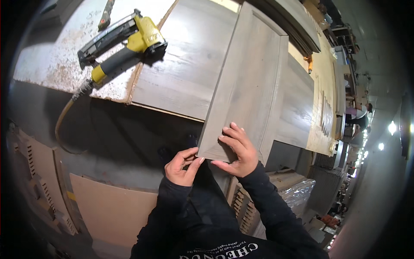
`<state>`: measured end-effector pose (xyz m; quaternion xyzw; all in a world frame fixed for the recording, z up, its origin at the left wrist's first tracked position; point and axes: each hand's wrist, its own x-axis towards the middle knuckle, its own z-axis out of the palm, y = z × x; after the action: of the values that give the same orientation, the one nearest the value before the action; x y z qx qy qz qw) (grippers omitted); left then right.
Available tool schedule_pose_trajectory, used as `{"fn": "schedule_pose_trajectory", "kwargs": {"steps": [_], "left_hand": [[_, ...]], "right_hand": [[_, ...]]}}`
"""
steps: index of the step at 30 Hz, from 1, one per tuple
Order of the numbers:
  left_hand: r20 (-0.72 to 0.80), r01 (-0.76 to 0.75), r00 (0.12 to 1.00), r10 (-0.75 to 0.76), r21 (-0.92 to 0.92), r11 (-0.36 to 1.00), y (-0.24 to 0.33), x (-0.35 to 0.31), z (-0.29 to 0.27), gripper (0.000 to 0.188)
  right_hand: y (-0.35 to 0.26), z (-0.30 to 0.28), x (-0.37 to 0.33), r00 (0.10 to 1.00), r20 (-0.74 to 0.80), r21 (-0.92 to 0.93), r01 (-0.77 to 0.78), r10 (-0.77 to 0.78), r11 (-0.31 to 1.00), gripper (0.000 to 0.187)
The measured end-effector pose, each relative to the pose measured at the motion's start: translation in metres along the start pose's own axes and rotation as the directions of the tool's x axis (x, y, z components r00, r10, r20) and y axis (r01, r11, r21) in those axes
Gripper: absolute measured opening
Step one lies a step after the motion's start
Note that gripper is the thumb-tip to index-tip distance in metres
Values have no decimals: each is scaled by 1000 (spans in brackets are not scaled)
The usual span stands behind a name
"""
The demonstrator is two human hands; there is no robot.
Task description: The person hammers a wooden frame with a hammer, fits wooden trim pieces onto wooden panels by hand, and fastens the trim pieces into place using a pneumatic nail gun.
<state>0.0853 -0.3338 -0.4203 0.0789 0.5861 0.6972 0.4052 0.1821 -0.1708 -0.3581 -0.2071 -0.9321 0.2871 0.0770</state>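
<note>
Framed grey panel (254, 73) juts past near edge of table (41, 71). Left hand (182, 167) pinches its near-left corner; right hand (239, 152) lies spread on face. Panel looks assembled; corner work seems unfinished. Nail gun (123, 49) unheld, table's left side.

1. Feed I'm on: head-worn fisheye, left of a side-by-side pair, looking steeply down over the wearer's dark shirt (211, 235).
2. Forearms (276, 207) enter from the lower edge; left hand (180, 168) and right hand (240, 153) sit fairly near my lens, just below centre.
3. Surface (47, 67) spans the upper part, seen from above.
4. Rightward, my view runs far down the room to small lights (392, 127); straight edges bow, black rims the corners.
</note>
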Motion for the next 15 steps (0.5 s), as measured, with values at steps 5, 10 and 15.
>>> {"fn": "schedule_pose_trajectory", "kwargs": {"steps": [5, 10, 15], "left_hand": [[-83, -142, 983, 161, 190, 971, 5, -4, 5, 26], [-30, -322, 935, 352, 341, 883, 4, 1, 1, 25], [-30, -263, 957, 288, 329, 907, 7, 1, 0, 24]], "right_hand": [[1, 1, -4, 999, -34, 2, 7, -7, 1000, 52], [1, 2, -5, 999, -48, -20, 21, -22, 1000, 51], [-2, 0, -3, 999, -50, -13, -15, 14, 1000, 54]]}}
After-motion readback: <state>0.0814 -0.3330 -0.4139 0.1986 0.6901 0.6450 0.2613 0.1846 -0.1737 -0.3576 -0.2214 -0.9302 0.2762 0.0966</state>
